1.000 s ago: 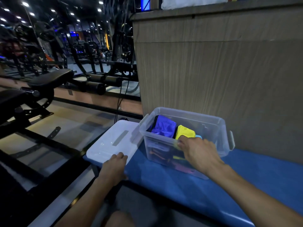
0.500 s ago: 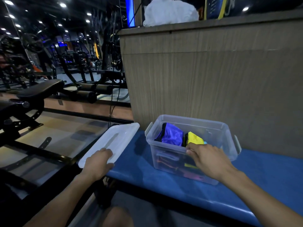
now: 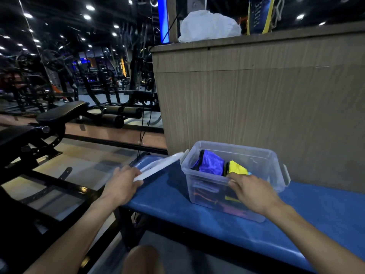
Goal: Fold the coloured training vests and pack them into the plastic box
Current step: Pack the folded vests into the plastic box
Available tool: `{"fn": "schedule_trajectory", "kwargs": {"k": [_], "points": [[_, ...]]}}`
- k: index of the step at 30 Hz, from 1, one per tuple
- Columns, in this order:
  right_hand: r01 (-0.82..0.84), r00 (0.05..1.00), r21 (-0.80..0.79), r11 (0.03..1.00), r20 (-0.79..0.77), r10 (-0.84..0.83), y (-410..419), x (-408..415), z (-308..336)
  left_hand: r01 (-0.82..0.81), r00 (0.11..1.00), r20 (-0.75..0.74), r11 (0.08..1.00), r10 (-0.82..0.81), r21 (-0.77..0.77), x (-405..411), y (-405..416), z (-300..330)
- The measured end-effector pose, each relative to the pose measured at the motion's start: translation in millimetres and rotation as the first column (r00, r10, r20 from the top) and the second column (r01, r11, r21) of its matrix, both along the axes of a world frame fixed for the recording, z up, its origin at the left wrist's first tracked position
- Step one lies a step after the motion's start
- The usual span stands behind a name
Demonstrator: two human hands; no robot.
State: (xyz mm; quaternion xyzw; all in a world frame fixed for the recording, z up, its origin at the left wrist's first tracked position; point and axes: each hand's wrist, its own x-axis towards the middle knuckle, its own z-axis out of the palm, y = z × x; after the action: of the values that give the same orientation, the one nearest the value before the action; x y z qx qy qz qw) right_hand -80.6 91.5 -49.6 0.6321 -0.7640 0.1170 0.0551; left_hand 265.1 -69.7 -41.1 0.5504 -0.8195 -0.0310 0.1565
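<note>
On the bench (image 3: 197, 218) the box (image 3: 233, 186) at two o'clock holds soft, slippery folded vests (image 3: 211, 162), its near rim gripped by the right hand (image 3: 251, 191), while the left hand (image 3: 122, 184) clasps the light, stiff lid (image 3: 158, 167) by its edge at ten o'clock.

Two bare forearms, no sleeves, a bare knee (image 3: 142, 258)

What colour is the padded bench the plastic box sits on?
Blue. The bench shows plainly in the head view, under the plastic box.
</note>
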Motion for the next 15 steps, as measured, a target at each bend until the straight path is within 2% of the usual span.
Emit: {"fn": "schedule_trajectory", "kwargs": {"k": [2, 3, 6, 9, 11, 13, 15], "points": [[-0.006, 1.000, -0.006, 1.000, -0.006, 0.006, 1, 1, 1, -0.033, 0.999, 0.004, 0.999, 0.033, 0.012, -1, 3, 0], [-0.008, 1.000, -0.006, 1.000, -0.009, 0.008, 1, 2, 2, -0.039, 0.998, -0.044, 0.998, 0.041, 0.050, -2, 4, -2], [-0.005, 1.000, 0.002, 1.000, -0.013, 0.005, 1, 4, 5, 0.007, 0.957, -0.288, 0.989, 0.036, 0.147, -6, 8, -9], [-0.007, 1.000, 0.004, 1.000, -0.007, 0.008, 1, 4, 6, -0.057, 0.880, -0.467, 0.995, 0.090, 0.084, -9, 11, -9], [-0.011, 1.000, 0.000, 1.000, 0.001, 0.011, 1, 3, 5, -0.100, 0.766, -0.629, 0.991, 0.133, 0.088, -9, 8, 1], [-0.015, 1.000, -0.008, 1.000, 0.005, 0.015, 1, 3, 4, -0.122, 0.598, -0.785, 0.986, 0.164, 0.114, -6, 5, 16], [-0.032, 0.999, -0.014, 0.999, 0.009, 0.032, 2, 3, 2, -0.130, 0.473, -0.871, 0.988, 0.133, 0.080, -6, 10, 31]]}}
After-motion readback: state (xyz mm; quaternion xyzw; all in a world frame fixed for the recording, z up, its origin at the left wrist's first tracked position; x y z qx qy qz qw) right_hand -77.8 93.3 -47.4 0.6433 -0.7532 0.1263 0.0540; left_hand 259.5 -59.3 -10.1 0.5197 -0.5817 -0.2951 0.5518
